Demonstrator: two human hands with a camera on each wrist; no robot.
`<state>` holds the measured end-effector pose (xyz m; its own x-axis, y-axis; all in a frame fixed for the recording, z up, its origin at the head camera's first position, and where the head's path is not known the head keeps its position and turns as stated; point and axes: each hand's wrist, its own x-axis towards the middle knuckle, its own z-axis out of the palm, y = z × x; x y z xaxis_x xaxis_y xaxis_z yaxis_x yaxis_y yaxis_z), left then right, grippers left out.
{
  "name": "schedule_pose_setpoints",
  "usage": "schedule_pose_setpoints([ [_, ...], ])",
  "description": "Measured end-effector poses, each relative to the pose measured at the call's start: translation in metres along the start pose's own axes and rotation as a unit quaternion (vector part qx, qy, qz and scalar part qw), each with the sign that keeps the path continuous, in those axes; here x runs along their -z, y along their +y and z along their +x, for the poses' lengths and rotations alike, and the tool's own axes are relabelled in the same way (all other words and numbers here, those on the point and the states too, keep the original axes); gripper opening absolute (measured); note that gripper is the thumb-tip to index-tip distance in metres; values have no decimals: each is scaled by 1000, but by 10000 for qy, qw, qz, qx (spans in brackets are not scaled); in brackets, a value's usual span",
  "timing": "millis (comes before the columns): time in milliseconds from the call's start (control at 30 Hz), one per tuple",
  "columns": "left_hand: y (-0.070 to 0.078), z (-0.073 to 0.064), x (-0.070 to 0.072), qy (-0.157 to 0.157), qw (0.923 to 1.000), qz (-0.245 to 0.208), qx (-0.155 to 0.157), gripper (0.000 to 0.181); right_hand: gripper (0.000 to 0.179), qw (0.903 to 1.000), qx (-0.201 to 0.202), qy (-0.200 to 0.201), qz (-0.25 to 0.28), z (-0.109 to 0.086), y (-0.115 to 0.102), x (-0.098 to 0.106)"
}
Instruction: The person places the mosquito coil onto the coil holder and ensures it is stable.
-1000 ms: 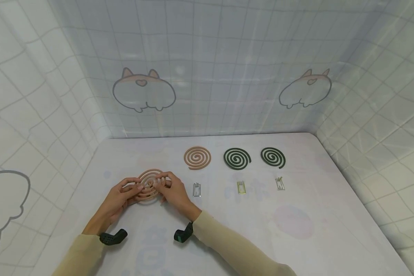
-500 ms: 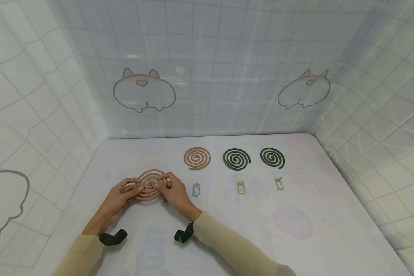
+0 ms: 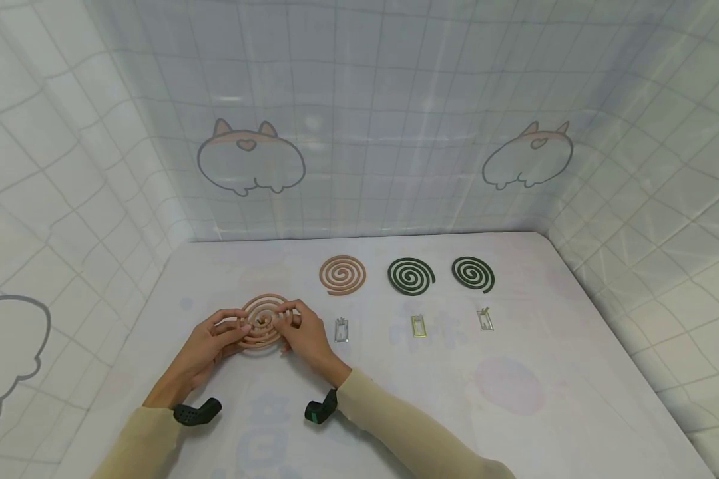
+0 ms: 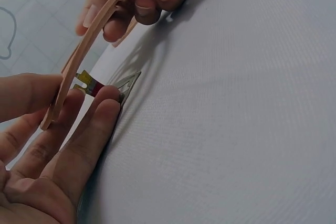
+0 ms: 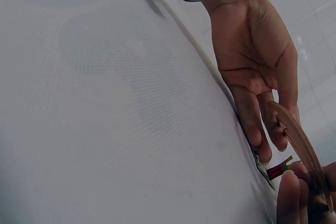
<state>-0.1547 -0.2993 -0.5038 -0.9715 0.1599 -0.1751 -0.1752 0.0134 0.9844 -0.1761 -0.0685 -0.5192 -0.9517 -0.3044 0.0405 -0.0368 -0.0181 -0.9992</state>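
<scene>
While the left hand (image 3: pixel 206 339) and right hand (image 3: pixel 307 336), fingers curled, pinch a tan coil (image 3: pixel 264 322) (flat spiral), a thin-framed stand (image 4: pixel 131 83) sits beneath it.

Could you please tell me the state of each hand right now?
Left hand: closed, pinching the nearer brown mosquito coil.
Right hand: closed, pinching the same coil's opposite side.

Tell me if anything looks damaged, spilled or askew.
Nothing plainly stands out. The brown coil held by the left hand and right hand looks whole where visible; the other coils lie flat. The rightmost metal stand looks slightly turned, possibly just perspective.
</scene>
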Motion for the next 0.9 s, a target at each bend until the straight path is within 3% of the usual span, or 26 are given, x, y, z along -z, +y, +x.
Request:
schedule_pose_setpoints([
  [400, 0, -1, 1, -67, 9999, -5, -119, 46, 23, 10000, 8, -26, 2, -2, -2, 1],
  [900, 3, -5, -2, 161, 9998, -67, 80, 43, 21, 9996, 12, -263, -41, -2, -2, 1],
])
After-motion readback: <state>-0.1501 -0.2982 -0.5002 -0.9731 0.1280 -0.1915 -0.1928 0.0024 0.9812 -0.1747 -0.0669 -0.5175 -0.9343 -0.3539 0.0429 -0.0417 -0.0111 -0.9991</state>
